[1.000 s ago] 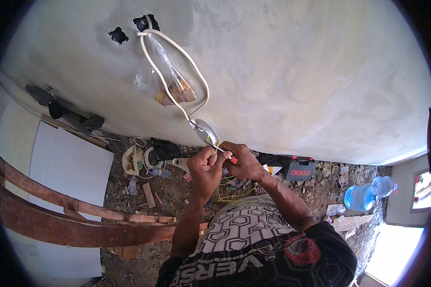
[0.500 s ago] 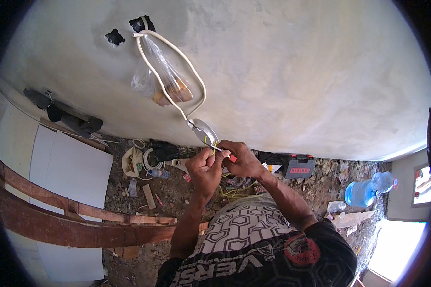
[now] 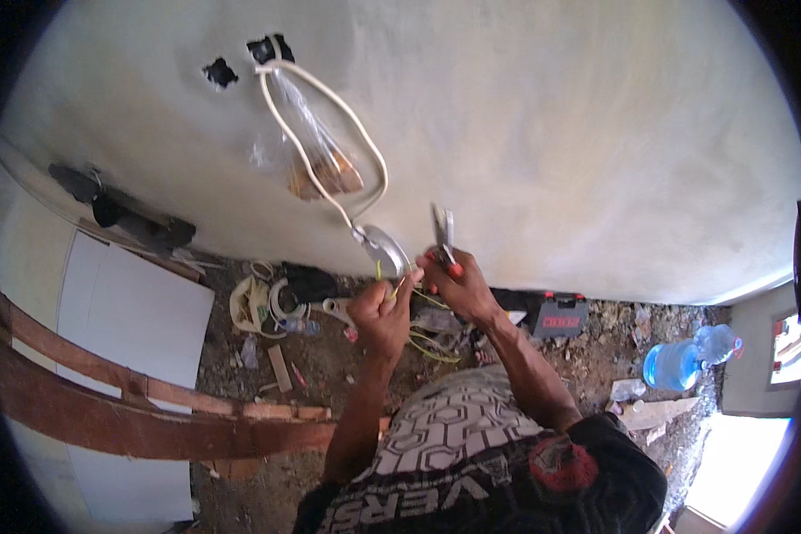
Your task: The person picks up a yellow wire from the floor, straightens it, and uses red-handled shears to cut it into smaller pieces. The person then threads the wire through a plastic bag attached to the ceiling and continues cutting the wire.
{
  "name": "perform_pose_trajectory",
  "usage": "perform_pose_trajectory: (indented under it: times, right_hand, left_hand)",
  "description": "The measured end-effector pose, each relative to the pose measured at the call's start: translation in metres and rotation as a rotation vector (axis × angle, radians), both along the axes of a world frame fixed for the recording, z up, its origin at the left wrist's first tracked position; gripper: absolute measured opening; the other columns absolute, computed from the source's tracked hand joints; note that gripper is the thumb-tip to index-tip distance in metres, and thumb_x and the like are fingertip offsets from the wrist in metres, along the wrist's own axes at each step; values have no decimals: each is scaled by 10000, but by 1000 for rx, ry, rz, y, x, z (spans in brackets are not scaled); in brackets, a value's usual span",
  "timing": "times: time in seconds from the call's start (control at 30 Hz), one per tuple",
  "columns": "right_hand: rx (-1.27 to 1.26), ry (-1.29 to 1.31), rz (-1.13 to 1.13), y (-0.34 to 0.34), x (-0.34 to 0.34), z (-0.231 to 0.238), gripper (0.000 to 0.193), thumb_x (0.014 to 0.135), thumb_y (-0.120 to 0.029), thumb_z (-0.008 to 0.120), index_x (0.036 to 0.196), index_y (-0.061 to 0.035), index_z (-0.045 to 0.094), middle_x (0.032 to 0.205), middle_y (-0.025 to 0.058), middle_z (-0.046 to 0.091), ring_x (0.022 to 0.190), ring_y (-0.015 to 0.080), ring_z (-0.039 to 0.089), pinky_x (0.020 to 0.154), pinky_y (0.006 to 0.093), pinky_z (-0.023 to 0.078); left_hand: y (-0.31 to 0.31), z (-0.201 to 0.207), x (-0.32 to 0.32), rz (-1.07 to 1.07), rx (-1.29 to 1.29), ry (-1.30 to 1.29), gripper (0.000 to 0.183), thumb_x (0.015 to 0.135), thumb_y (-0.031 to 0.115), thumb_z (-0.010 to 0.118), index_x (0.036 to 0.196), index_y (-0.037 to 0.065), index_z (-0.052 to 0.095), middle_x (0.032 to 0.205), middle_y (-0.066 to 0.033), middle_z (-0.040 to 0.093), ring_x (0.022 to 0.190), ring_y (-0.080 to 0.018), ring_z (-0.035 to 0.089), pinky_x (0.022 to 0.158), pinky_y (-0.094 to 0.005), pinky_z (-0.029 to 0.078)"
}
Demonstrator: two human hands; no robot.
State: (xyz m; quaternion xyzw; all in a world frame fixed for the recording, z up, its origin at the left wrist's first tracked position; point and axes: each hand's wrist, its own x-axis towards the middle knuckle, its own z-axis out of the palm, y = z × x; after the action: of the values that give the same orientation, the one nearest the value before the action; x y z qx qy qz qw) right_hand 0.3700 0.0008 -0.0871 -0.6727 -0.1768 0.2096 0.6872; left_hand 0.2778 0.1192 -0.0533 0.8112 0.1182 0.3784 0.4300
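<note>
**Pliers raised beside the cable end**

Your right hand [image 3: 458,283] is closed around the red handles of a pair of metal pliers [image 3: 443,238], whose tips point up the pale plastered wall [image 3: 578,133]. Just to the left of that grip, your left hand [image 3: 384,311] pinches thin yellow-green wire strands [image 3: 392,283] between thumb and fingers, fist otherwise closed. The strands come out of the grey sheathed end [image 3: 381,245] of a white round cable [image 3: 329,142], which sits directly above your left hand and close beside the pliers. From there the cable loops up the wall to a dark ragged hole [image 3: 270,48], with a clear plastic bag [image 3: 316,156] hanging inside the loop. Below both hands, more yellow wire [image 3: 432,343] lies on the rubble floor. Farther right of your grip stand a dark tool case [image 3: 559,313] and a blue water bottle [image 3: 676,363].
</note>
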Motion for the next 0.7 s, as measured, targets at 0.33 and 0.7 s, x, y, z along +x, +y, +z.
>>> perform_pose_trajectory:
  times: [0.33, 0.7]
  right_hand:
    - [393, 112, 130, -32, 5, 62, 194, 950, -178, 674, 998, 6, 635, 895, 64, 666, 762, 111, 598, 702, 286, 501]
    - [405, 87, 199, -15, 14, 68, 211, 865, 14, 721, 1031, -20, 595, 965, 71, 679, 888, 134, 649, 804, 308, 541]
  left_hand:
    - [3, 29, 0, -571, -489, -12, 486, 828, -58, 672, 619, 116, 270, 600, 70, 298, 577, -33, 243, 516, -243, 220]
    - [17, 9, 2, -841, -613, 47, 326, 819, -34, 621, 680, 89, 353, 680, 61, 312, 606, -50, 269, 545, -244, 231]
